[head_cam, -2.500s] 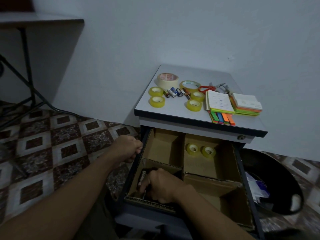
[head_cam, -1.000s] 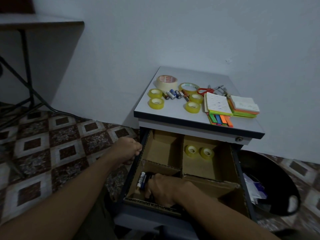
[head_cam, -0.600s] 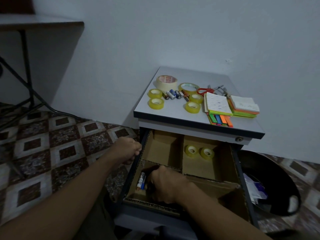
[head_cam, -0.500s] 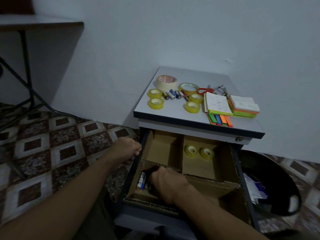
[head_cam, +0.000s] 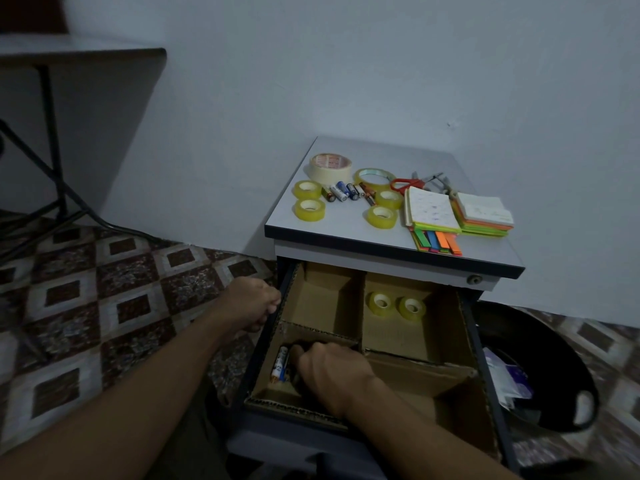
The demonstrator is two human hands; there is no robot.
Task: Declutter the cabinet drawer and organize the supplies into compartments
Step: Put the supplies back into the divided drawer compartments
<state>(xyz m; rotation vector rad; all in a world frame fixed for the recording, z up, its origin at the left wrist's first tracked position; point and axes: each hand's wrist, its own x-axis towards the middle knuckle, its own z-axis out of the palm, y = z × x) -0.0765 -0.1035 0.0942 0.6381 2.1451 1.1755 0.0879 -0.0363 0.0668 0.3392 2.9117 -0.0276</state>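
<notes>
**Head view: right hand down in the drawer, batteries at its left.**
My right hand reached into the near-left compartment with its fingers curled downward. My knuckles hid the tips, so I could not tell whether they pinched anything. The batteries lay just left of those fingers, their long axis running front to back along the compartment wall. My left hand gripped the drawer by its left rim. The loose batteries lay well apart on the cabinet top.
</notes>
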